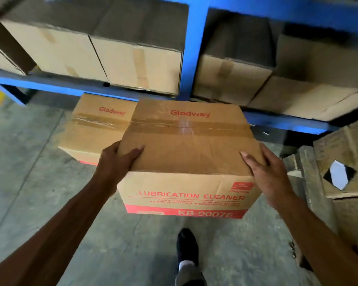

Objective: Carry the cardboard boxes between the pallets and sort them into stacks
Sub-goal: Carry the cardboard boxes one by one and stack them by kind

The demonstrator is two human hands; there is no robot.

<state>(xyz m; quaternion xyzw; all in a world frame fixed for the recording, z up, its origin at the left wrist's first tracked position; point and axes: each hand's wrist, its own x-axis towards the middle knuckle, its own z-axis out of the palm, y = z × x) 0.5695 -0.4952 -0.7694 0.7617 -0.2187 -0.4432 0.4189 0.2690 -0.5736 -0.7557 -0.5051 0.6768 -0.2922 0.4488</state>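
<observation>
Two hands hold one big box (186,153) in front of the blue rack (194,48). The left hand (116,159) and right hand (271,174) wrap around its near corners. A second box (95,129) sits just left of it. One shoe (187,246) shows below.

Matt brown cardboard box (186,153) with glossy clear tape (190,126) wrinkling across its lid, blue painted metal rack (194,48) looked smooth, floor (29,172) was rough grey concrete
</observation>
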